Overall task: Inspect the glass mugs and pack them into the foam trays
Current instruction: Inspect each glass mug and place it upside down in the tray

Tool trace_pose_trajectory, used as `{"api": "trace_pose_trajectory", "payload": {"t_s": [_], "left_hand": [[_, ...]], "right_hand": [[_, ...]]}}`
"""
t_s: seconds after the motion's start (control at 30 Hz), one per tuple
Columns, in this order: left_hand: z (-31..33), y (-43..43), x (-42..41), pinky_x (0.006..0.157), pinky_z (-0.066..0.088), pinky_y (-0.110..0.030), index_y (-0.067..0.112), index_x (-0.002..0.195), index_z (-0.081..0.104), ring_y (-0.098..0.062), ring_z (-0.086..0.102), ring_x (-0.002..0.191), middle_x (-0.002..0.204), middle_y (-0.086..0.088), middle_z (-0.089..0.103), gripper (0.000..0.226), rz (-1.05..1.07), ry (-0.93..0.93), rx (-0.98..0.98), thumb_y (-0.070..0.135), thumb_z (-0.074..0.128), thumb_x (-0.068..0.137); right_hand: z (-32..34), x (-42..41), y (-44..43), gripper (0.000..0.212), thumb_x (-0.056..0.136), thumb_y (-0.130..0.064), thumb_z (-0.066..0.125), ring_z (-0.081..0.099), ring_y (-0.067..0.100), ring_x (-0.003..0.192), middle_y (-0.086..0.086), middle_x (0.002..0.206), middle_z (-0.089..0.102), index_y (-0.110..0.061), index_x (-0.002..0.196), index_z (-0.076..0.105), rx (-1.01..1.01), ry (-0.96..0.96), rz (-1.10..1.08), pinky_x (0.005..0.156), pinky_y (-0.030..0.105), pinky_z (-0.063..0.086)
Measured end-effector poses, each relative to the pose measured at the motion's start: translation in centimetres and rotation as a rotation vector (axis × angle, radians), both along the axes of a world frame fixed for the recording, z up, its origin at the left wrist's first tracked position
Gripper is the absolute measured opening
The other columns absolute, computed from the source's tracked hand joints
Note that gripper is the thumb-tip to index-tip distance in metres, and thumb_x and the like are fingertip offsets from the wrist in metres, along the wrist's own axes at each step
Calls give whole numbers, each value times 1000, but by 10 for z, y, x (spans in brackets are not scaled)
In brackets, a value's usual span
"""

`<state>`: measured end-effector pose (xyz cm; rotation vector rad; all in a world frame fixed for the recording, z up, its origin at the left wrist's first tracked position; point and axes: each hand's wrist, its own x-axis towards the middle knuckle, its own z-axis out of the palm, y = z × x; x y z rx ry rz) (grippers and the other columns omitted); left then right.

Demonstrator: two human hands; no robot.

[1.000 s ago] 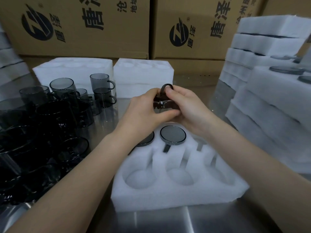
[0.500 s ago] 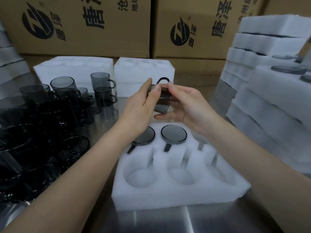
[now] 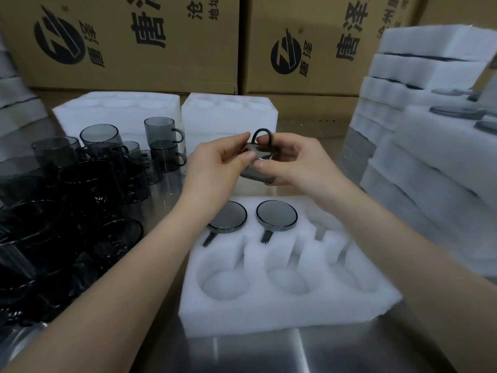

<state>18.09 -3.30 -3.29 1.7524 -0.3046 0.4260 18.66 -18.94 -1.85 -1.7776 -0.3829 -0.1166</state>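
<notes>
Both hands hold one smoky mug in the air, above the far edge of the tray. Its handle is uppermost, looping up between the two hands. The left hand pinches the glass from the left, thumb and fingertips curled onto it. The right hand grips the other side, with the thumb across the near wall and the fingers wrapped behind.

The tray sits on the steel table, just below the forearms. In its far row, two packed mugs stand upside down in the left and middle pockets, their handles lying in the slots toward the near side. The third far pocket is partly hidden by the right wrist. The three near pockets show bare foam.

To the left, loose mugs crowd the table, some stacked one on another. Two back trays lie side by side beyond the hands, in front of printed boxes. On the right rises a stack of foam trays, with dark mug bases showing in its lower layers.
</notes>
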Motion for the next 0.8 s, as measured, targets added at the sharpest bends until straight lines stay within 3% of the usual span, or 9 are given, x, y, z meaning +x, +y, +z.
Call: {"api": "trace_pose_trajectory", "payload": {"t_s": [0.1,0.17,0.27,0.33,0.37,0.47,0.53,0.63,0.8], "left_hand": [[7,0,-5,101,45,-25,24,126,62,-5,62,110,118,8,66,36,-46,42,229,25,66,90],[14,4,-9,103,44,-30,33,135,52,-6,59,114,127,8,61,57,-183,148,404,46,70,82],[25,6,-13,102,33,-24,43,149,17,0,37,128,149,14,36,112,-346,331,744,73,71,55],[27,2,-18,106,27,-23,41,151,7,-3,28,137,155,16,24,125,-435,418,964,72,75,51],[26,-1,-20,109,30,-26,37,150,13,-8,32,139,154,14,28,122,-452,445,1048,70,79,53],[20,-8,-20,88,55,-40,30,112,53,-13,62,101,113,12,62,72,-357,423,1084,59,81,53],[18,-4,-16,77,57,-42,26,93,55,-16,64,85,95,6,64,53,-298,356,1077,54,77,53],[16,6,-12,91,51,-43,18,117,55,-20,60,105,117,1,61,72,-236,355,1030,49,71,54],[14,10,-10,108,36,-36,26,144,35,-17,43,129,138,9,46,101,-232,336,1057,55,60,51]], "right_hand": [[17,0,-16,33,80,1,73,66,14,87,8,107,71,-20,105,68,-135,-3,-4,82,35,56],[32,-2,-34,38,76,3,75,68,23,98,12,111,71,-23,103,71,-316,-8,14,89,33,54],[52,-9,-59,50,73,5,75,67,23,103,2,106,74,-33,105,73,-558,60,105,96,39,53],[60,-13,-67,64,73,4,77,67,14,103,-9,109,72,-43,115,66,-682,94,138,93,35,53],[63,-15,-69,70,72,3,78,66,12,103,-12,112,69,-46,118,62,-743,96,135,92,34,53],[69,-21,-71,64,69,1,81,65,11,99,-15,109,67,-45,110,62,-907,73,138,90,38,54],[70,-24,-68,62,69,2,80,64,6,94,-16,103,67,-47,105,65,-994,63,155,88,36,54],[67,-26,-58,66,69,9,73,60,5,101,-16,109,63,-47,104,67,-1024,37,173,91,39,53],[55,-23,-39,66,72,12,56,53,2,103,-17,107,54,-42,107,67,-1050,-120,149,93,36,49]]}}
